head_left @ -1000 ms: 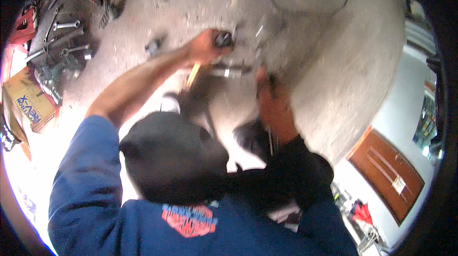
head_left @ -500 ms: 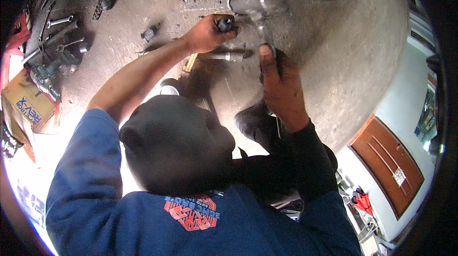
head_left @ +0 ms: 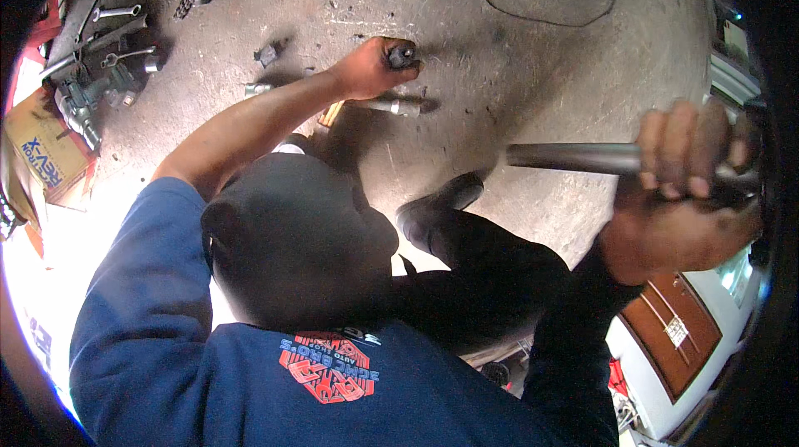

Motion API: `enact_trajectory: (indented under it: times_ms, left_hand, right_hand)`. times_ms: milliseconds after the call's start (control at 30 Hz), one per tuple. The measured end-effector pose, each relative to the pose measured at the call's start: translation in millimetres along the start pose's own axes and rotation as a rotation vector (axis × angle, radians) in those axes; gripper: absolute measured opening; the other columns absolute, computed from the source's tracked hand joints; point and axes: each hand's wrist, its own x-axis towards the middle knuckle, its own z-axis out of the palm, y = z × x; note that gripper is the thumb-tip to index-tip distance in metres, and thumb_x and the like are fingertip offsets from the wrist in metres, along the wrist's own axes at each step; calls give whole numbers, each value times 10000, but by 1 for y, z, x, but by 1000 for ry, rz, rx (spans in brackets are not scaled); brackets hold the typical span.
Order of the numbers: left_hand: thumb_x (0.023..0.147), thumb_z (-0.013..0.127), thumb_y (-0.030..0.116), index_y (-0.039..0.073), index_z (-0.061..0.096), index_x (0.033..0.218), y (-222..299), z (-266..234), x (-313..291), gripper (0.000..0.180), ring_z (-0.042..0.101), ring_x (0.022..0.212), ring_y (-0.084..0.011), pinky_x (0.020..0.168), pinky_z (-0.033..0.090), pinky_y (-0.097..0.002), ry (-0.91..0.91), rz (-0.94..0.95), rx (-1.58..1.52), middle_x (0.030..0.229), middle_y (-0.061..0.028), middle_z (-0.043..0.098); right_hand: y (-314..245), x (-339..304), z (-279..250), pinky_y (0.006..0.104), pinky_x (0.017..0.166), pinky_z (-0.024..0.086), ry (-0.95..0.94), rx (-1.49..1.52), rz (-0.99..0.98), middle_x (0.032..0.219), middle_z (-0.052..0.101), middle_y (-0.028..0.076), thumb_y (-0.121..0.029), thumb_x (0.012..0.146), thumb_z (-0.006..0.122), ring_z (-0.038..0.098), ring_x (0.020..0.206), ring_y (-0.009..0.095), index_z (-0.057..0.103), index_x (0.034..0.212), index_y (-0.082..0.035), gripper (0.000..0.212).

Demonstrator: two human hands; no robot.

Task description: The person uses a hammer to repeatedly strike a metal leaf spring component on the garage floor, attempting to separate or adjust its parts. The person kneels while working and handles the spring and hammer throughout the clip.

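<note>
My left hand (head_left: pixel 374 68) is closed low over the concrete floor around a dark round-ended part (head_left: pixel 402 54). Only its top end shows above my fist, so its kind is unclear. Up at the right, my right hand (head_left: pixel 687 189) grips a hammer by its metal handle (head_left: pixel 570 157). The handle's free end points left, while the head is not visible by the dark rim. Just below my left hand lies a metal bar with a socket-like end (head_left: pixel 404 106), partly hidden by my forearm. Beside it is a yellow-and-dark piece (head_left: pixel 331 114).
Wrenches (head_left: pixel 116 12), a power tool (head_left: pixel 79 114) and a cardboard box (head_left: pixel 50 147) are at the left. A small dark block (head_left: pixel 268 52) lies near my forearm. A thin cable (head_left: pixel 541 21) curves at the far side. My shoe (head_left: pixel 441 210) stands mid-floor; a brown door (head_left: pixel 672 335) is lower right.
My right hand has swung the hammer up and to the right, away from my left hand. My left hand keeps its grip on the dark part, and the view has shifted slightly.
</note>
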Motion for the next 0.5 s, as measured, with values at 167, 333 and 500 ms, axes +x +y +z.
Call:
enact_trajectory:
  times_ms: [167, 333, 500]
  left_hand:
    - [952, 720, 295, 26, 697, 1062, -1, -15, 9, 292, 680, 864, -188, 797, 558, -381, 209, -208, -77, 908, -100, 737]
    - [952, 714, 331, 10, 696, 1118, 0, -4, 1, 361, 691, 831, -182, 771, 560, -371, 1, 29, -1, 936, -101, 751]
    - [963, 714, 351, 20, 683, 1069, -5, -9, 9, 349, 639, 745, -126, 707, 539, -328, 214, -81, -236, 826, -47, 704]
  right_hand:
    - [143, -93, -11, 529, 847, 524, -11, -1194, 934, 946, 715, 309, -484, 1063, 508, 686, 942, 499, 686, 1070, 9, 523]
    - [134, -98, -27, 533, 778, 496, 107, -1179, 767, 966, 678, 285, -451, 1072, 506, 652, 900, 467, 636, 1242, 29, 525]
    - [78, -42, -17, 364, 619, 435, 70, -1546, 122, 815, 551, 107, -533, 1077, 459, 545, 731, 223, 628, 1118, 4, 564]
